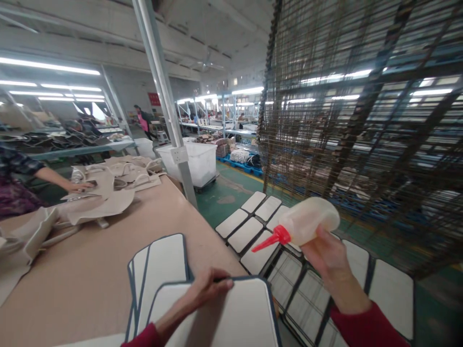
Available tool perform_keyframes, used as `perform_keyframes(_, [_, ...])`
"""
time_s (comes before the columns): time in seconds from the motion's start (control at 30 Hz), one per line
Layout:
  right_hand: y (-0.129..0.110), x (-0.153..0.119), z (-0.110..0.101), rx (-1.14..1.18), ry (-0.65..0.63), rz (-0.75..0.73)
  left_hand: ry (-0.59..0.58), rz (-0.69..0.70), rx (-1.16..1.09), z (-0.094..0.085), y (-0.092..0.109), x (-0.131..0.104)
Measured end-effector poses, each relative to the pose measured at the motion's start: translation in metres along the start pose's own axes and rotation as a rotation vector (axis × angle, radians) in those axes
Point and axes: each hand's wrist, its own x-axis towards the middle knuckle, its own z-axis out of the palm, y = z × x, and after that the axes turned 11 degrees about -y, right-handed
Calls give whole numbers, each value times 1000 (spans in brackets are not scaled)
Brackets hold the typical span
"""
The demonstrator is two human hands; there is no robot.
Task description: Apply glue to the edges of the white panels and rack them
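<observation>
My right hand point(327, 255) grips a translucent squeeze bottle point(311, 219) with a red nozzle, tipped so the nozzle points down and left. Below it, my left hand point(210, 289) pinches the top edge of a white panel point(238, 313) with dark blue edging and rounded corners. Several similar panels point(164, 260) lie fanned out on the table just behind and to the left. The bottle hangs in the air, apart from the panel. The lower part of the held panel is cut off by the frame.
On the brown table point(162, 212), pale bag pieces point(104, 197) lie at the left, where a co-worker's hand point(81, 186) touches them. Right of the table, panels rest on a wire rack point(307, 289). Upright mesh racks point(354, 106) stand beyond. A metal post point(170, 106) and white bin point(198, 161) are ahead.
</observation>
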Motion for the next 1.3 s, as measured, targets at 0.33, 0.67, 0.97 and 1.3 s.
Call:
perform_keyframes(0.33, [-89,34,55,-265,-253,103,-191,307,445,-130,139,-14])
perform_keyframes(0.67, [-119,47,61,-359,-415,-154,-297,345,459,-138,175,-8])
perform_keyframes(0.97, [-100,45,45,-252,-409,-20,-398,294,361,-135,180,5])
perform_keyframes(1.3, [-73,48,30,-140,-442,117,-427,309,278,-136,170,9])
